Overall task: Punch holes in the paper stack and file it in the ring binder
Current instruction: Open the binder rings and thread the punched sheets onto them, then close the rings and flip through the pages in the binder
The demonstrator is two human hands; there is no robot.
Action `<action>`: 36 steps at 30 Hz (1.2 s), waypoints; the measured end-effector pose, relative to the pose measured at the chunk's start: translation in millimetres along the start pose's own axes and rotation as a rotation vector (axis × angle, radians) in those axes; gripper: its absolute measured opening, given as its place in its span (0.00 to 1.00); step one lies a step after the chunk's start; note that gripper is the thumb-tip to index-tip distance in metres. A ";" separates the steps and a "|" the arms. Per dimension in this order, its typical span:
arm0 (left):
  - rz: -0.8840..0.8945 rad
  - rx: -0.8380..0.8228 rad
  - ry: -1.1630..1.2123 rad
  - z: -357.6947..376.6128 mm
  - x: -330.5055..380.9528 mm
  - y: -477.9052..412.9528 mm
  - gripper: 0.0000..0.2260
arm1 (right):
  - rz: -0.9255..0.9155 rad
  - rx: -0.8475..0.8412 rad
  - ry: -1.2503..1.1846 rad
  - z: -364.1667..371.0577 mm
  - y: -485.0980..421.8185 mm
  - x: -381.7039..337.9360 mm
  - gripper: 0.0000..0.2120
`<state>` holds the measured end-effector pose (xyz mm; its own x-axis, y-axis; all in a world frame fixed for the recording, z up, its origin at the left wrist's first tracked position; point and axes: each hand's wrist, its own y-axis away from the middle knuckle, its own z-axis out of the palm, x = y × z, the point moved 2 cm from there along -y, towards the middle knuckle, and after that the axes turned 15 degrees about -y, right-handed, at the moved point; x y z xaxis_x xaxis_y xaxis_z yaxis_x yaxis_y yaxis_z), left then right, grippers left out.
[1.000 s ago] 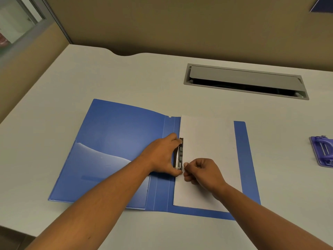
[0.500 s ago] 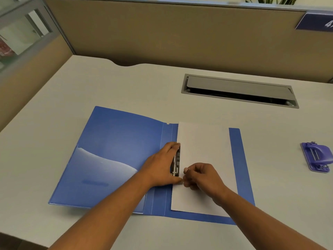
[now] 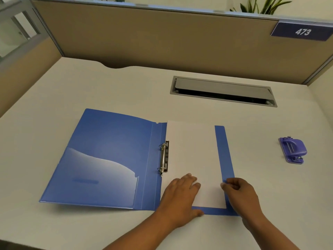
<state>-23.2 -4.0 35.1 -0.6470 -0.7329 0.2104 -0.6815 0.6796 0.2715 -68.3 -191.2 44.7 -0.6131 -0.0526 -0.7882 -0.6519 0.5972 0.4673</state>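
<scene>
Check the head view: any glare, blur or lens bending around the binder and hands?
Head view: light is soft and even, with faint shadows under the left hand and right hand; a mild sheen lies on the clear pocket of the ring binder; the paper stack is washed-out white, so no punched holes show; the wide lens slants the partition's edges; the rings read clearly.

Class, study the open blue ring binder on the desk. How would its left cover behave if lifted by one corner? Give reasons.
Probably floppy: the left cover looks like thin plastic sheet, and its near corner seems slightly raised off the desk. Likely light, with most weight at the metal ring mechanism, so the spine would tend to stay down.
</scene>
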 end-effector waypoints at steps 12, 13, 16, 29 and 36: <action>-0.130 0.067 0.146 -19.2 11.6 -5.1 0.32 | 0.148 -0.180 -0.290 -0.1 16.5 -18.2 0.09; -0.171 0.067 0.237 -22.5 12.9 -5.4 0.33 | 0.133 -0.186 -0.279 0.9 17.3 -19.1 0.09; -0.316 0.050 0.562 -33.6 13.5 -9.4 0.32 | 0.088 -0.281 -0.309 7.0 21.0 -26.0 0.13; -0.700 0.346 0.561 -67.1 -108.6 34.9 0.13 | -0.150 -0.329 0.124 12.6 47.0 -24.3 0.14; -0.884 0.294 0.200 -42.1 -152.2 65.9 0.18 | 0.013 -0.103 0.318 -7.0 45.2 2.4 0.23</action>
<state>44.8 150.9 60.6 0.1953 -0.9587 0.2066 -0.9724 -0.1620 0.1678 -102.3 -170.0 66.7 -0.7200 -0.3024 -0.6246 -0.6746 0.5163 0.5276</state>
